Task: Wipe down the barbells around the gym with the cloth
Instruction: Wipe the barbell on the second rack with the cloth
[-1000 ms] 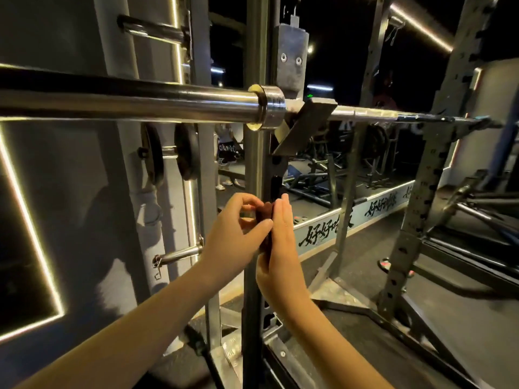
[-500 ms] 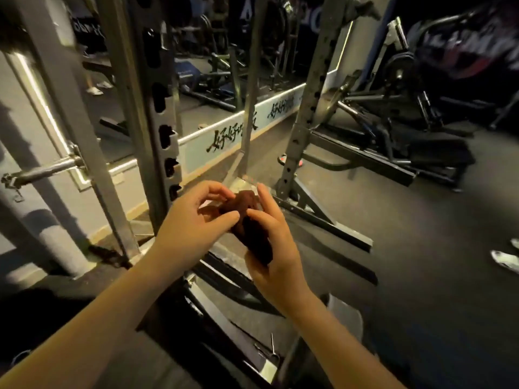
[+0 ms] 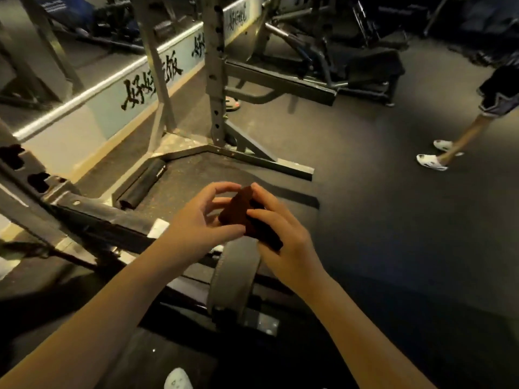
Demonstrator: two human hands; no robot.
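A dark folded cloth (image 3: 247,217) is held up at mid-frame between both hands. The left hand (image 3: 196,220) curls round its 9 o'clock edge and the right hand (image 3: 283,237) grips its lower end at 4 o'clock, apparently refolding it to a fresh face for wiping. A weight plate (image 3: 233,276) stands below at 6 o'clock, a rack upright (image 3: 214,80) rises at 12 o'clock and a bystander's legs (image 3: 460,141) pass at 2 o'clock; no barbell shaft shows near the hands.

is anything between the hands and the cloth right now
Nothing visible. The left hand and the right hand both hold the cloth directly, with their fingers on it.
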